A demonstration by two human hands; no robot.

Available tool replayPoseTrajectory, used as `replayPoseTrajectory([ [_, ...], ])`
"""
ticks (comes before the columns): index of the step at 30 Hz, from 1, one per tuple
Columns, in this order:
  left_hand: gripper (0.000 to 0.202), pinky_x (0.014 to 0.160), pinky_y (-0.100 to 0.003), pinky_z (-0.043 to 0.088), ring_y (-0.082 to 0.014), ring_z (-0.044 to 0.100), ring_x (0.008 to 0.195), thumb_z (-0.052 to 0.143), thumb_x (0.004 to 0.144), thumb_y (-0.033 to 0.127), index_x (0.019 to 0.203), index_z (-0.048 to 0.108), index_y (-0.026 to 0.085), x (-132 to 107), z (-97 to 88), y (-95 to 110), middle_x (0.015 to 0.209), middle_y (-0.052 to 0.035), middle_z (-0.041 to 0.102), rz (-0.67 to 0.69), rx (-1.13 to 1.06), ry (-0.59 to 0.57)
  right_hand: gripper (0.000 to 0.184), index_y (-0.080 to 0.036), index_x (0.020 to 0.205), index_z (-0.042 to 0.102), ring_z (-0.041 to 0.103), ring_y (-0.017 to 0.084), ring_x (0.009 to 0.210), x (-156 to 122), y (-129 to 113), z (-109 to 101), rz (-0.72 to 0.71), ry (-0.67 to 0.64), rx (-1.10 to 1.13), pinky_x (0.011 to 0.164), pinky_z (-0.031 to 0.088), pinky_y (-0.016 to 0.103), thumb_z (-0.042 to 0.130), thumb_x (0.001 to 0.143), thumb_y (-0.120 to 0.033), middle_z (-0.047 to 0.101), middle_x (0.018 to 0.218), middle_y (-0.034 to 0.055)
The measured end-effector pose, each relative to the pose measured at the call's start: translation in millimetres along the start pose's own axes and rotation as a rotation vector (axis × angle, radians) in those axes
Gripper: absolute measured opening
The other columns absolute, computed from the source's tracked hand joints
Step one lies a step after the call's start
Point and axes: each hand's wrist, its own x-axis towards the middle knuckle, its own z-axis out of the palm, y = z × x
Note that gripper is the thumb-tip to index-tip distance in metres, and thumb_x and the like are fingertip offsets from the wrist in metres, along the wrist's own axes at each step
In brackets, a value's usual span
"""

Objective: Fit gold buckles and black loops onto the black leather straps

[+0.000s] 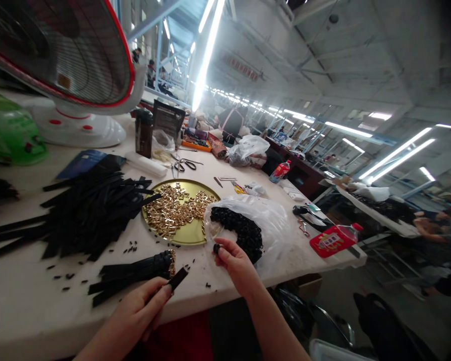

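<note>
My left hand (146, 306) is closed on a black strap (179, 279), whose end sticks out past the thumb. Between the thumb and fingers of my right hand (231, 258) is a small black piece (216, 247), too small to make out fully. Just beyond that hand lies a clear plastic bag (276, 220) with many small black pieces (244, 230) in it. A round gold tray (188, 237) holds a spread of small gold metal pieces (169, 210). Near my left hand rests a bundle of black straps (135, 271) with gold pieces at its ends.
A large pile of black straps (93, 205) covers the table's left side. Behind it stand a white fan (78, 125) with a red rim and a green bottle (11, 125). Scissors (184, 163) lie beyond the tray. A red bottle (334, 240) lies near the right edge.
</note>
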Motion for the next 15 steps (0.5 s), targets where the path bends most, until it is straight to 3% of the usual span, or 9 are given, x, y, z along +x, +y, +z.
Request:
replayPoseTrajectory([
  [3,0.037,0.039,-0.018,0.028,-0.0079,0.032,0.036,0.036,0.078,0.054,0.069,0.047,0.020,-4,2.2,7,0.040,0.0104,0.034,0.076,-0.019,0.051,0.033,-0.015,0.096,0.061,0.055,0.009,0.058,-29,-12,40,0.164,-0.159,0.553,0.061,0.043,0.024,0.064,0.070,-0.034,0.065,0.076,0.0040],
  [5,0.035,0.038,-0.018,0.027,-0.0078,0.032,0.037,0.036,0.080,0.051,0.071,0.048,0.020,-7,1.6,7,0.042,0.0102,0.035,0.103,-0.026,0.073,0.030,-0.014,0.090,0.063,0.054,0.008,0.056,-42,-14,61,0.209,-0.204,0.678,0.058,0.042,0.022,0.069,0.066,-0.032,0.065,0.073,0.0030],
  [9,0.033,0.037,-0.017,0.027,-0.0080,0.033,0.037,0.037,0.081,0.048,0.074,0.051,0.019,-16,-3.4,0,0.044,0.0096,0.036,0.103,0.019,0.089,0.031,-0.014,0.090,0.064,0.054,0.008,0.054,-50,-11,79,0.214,-0.239,0.636,0.057,0.041,0.022,0.069,0.067,-0.034,0.064,0.069,0.0019],
  [15,0.035,0.041,-0.020,0.030,-0.0102,0.039,0.040,0.036,0.081,0.049,0.079,0.054,0.018,-21,-6.3,-7,0.046,0.0084,0.040,0.104,0.067,0.096,0.026,-0.013,0.083,0.064,0.052,0.008,0.055,-52,-7,70,0.136,-0.256,0.500,0.058,0.040,0.022,0.066,0.071,-0.035,0.064,0.070,0.0021],
])
